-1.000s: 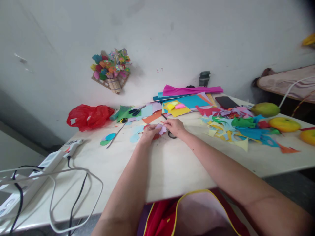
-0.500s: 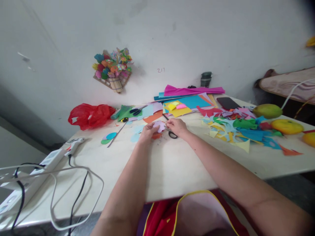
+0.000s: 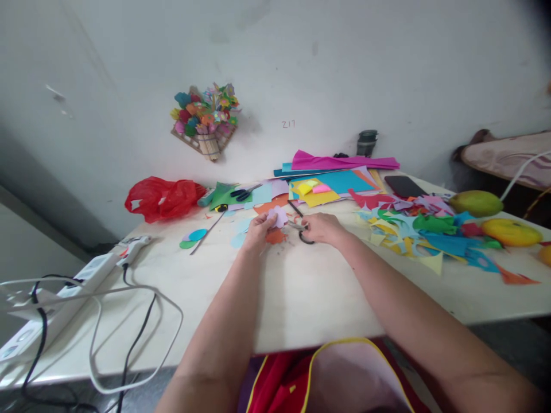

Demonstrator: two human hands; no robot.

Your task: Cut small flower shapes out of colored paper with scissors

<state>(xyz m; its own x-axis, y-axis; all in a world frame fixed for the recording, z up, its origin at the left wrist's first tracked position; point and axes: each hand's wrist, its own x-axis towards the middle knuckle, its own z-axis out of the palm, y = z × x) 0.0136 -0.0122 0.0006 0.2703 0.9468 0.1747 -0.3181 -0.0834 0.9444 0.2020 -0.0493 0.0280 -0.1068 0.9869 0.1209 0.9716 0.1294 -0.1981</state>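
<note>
My left hand [image 3: 257,230] holds up a small lilac paper flower cut-out [image 3: 278,216] over the white table [image 3: 301,292]. My right hand [image 3: 322,227] rests on black-handled scissors [image 3: 301,228] that lie on the table, its fingers curled around the handle loops. An orange paper scrap [image 3: 275,236] lies under and between the two hands. Small round blue and green paper discs [image 3: 192,237] sit to the left of my left hand.
Stacked coloured paper sheets [image 3: 331,175] and a second pair of scissors [image 3: 241,193] lie at the back. Paper offcuts [image 3: 426,229], a phone [image 3: 404,186] and mangoes [image 3: 477,202] fill the right. A red plastic bag [image 3: 161,197], a power strip [image 3: 69,292] with cables sit left.
My right hand has let go of the lilac flower and dropped onto the scissors. My left hand has lifted the flower slightly. The view has shifted a little.
</note>
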